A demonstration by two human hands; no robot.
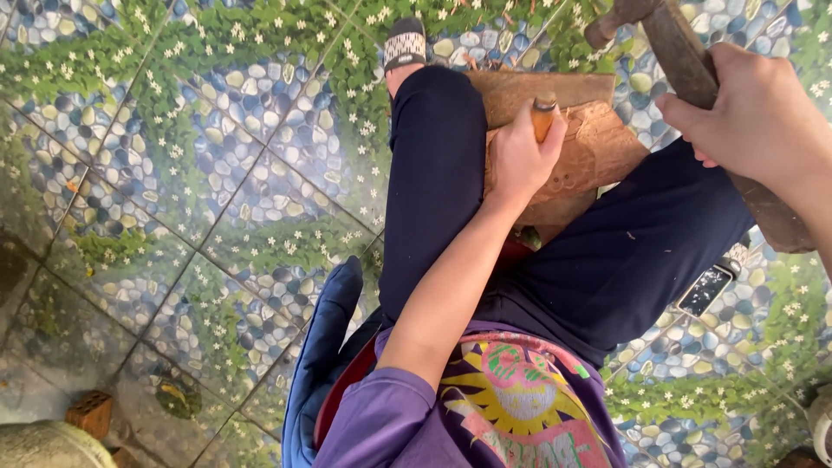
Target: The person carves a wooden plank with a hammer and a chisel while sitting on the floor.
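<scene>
A carved brown wooden panel (pixel 598 143) rests across my lap between my knees. My left hand (pixel 520 156) is closed around a chisel with an orange-brown handle (pixel 544 114), its tip set down on the carved wood. My right hand (pixel 750 117) grips a worn wooden mallet (pixel 685 61), held raised above and to the right of the panel. The mallet's handle runs down past my wrist to the right edge. I wear dark blue trousers and a purple printed shirt.
The floor (pixel 217 191) is tiled with a pebble-and-flower pattern. My foot in a sandal (pixel 405 43) points away at the top. A phone (pixel 706 290) lies on the floor by my right thigh. A blue cushion (pixel 321 347) is under me; a brick (pixel 91 412) sits bottom left.
</scene>
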